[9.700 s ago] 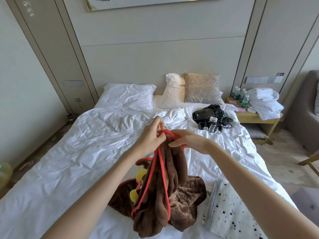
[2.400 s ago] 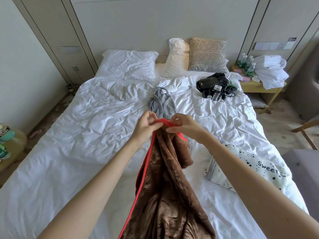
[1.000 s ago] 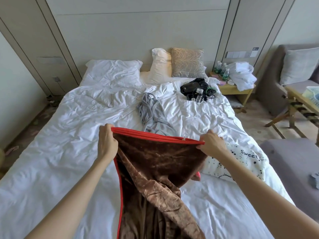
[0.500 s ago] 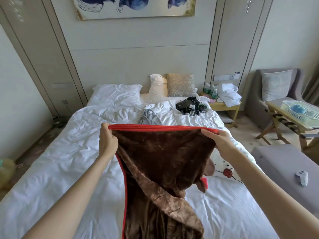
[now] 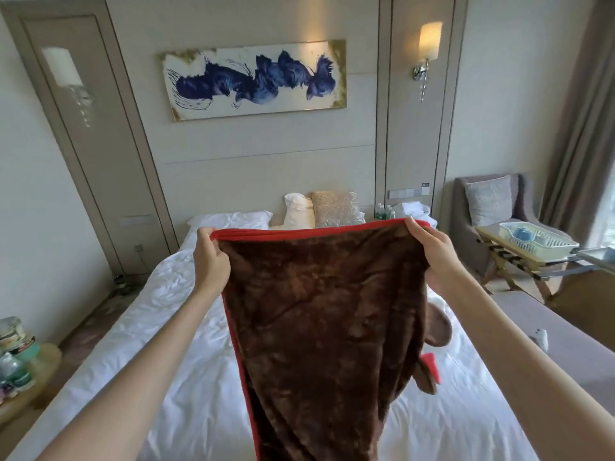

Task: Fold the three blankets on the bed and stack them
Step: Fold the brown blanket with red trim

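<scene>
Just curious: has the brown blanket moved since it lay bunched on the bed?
Yes: the brown blanket rose and spread wide; its top now sits level with the pillows.

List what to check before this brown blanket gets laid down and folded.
1. The left hand grips one top corner of the brown blanket: ok.
2. The right hand grips the other top corner: ok.
3. The red top edge is pulled straight between the hands: ok.
4. The lower part hangs flat: not ok. It narrows downward, and a brown flap sticks out on the right.
5. The other two blankets are out of the way: cannot tell, neither shows.
6. The bed shows bare sheet left of the blanket: ok.
</scene>
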### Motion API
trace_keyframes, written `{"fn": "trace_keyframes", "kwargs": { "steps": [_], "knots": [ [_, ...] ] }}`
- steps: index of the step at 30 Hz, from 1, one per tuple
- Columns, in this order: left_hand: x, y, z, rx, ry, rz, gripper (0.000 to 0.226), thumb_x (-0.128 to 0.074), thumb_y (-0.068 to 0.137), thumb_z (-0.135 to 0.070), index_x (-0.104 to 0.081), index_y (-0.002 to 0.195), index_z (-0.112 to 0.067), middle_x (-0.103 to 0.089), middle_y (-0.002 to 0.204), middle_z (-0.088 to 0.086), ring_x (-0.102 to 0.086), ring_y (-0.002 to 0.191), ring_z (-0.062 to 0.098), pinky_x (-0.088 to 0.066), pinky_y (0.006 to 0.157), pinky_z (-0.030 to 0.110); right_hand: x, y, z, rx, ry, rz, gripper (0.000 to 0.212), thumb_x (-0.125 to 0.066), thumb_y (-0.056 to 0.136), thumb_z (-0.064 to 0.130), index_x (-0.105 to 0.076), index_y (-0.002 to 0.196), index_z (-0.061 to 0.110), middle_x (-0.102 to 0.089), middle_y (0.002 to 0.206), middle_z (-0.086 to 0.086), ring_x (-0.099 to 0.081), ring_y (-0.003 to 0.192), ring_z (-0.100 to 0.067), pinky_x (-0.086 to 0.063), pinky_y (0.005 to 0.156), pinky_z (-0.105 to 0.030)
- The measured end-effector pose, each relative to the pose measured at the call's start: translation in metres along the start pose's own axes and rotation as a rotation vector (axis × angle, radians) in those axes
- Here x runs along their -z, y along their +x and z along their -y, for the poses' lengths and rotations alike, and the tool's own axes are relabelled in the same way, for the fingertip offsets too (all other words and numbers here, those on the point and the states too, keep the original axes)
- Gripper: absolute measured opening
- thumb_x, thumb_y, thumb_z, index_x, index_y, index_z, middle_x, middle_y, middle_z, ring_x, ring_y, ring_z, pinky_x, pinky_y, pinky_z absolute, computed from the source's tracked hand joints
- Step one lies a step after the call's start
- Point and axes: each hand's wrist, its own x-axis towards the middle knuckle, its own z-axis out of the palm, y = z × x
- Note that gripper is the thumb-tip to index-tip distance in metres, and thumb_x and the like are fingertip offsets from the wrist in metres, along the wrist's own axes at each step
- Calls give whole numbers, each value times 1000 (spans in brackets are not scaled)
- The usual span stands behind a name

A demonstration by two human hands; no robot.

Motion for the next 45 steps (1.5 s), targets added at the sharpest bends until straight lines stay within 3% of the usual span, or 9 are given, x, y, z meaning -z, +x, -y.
{"fn": "trace_keyframes", "kwargs": {
  "steps": [4,10,12,16,20,25,31,38,45],
  "knots": [
    [43,-1,-39,-64,-52,-19,24,-30,101,-1,-44,121,-3,-54,109,9,-50,96,21,-33,77,23,-16,-37,53,85,18,27,38,-79,75,36,-74,97,6,-73,102,-17,-71,95,-31,-58,81,-40],
    [109,-9,-86,-296,-186,-184,19,-32,105,-14,-47,118,-14,-54,98,-16,-54,88,-11,-41,77,10,-17,-84,106,74,87,293,47,-77,74,52,-75,101,14,-72,112,-11,-69,105,-26,-58,76,-34],
    [118,-25,-81,-369,-177,-235,17,-32,104,-13,-44,112,-23,-54,95,-14,-54,83,-5,-41,72,10,-17,-99,96,30,131,352,52,-74,76,54,-74,106,12,-71,115,-10,-67,108,-26,-58,79,-35],
    [119,-81,-25,-148,-6,86,21,-34,95,8,-46,107,-5,-59,97,9,-57,91,28,-39,73,28,-20,-132,27,-67,20,59,38,-69,85,34,-70,109,5,-73,95,-11,-72,81,-20,-59,73,-31],
    [140,-121,18,-19,27,189,25,-35,96,9,-49,113,-4,-59,106,7,-55,96,20,-38,68,5,-1,-172,-22,-162,31,-26,22,-69,84,28,-74,88,6,-75,80,-12,-73,68,-20,-58,59,-28],
    [167,-135,32,96,-20,303,21,-41,103,-11,-57,115,-8,-63,114,5,-57,108,20,-42,92,29,6,-205,-29,-291,23,58,33,-69,82,37,-72,96,7,-75,87,-11,-73,77,-20,-58,63,-26],
    [167,-153,33,266,84,308,24,-43,100,-12,-56,120,-7,-59,124,12,-55,114,28,-39,89,30,-18,-221,-44,-208,-250,-219,18,-73,84,17,-69,92,1,-69,74,-9,-65,50,-9,-53,47,-18],
    [139,-191,-4,218,-13,323,22,-49,97,-11,-56,115,-1,-63,113,16,-59,106,32,-45,90,35,-72,-240,-74,-168,-516,-127,18,-75,82,14,-64,76,2,-61,69,-11,-59,54,-17,-55,43,-24],
    [124,-230,-45,24,-275,538,18,-61,93,-7,-59,111,-9,-65,101,-2,-61,91,10,-46,72,10,-125,-258,-86,-87,-544,-34,37,-73,77,2,-47,100,14,-60,87,-14,-67,70,-30,-59,56,-44]
  ]
}}
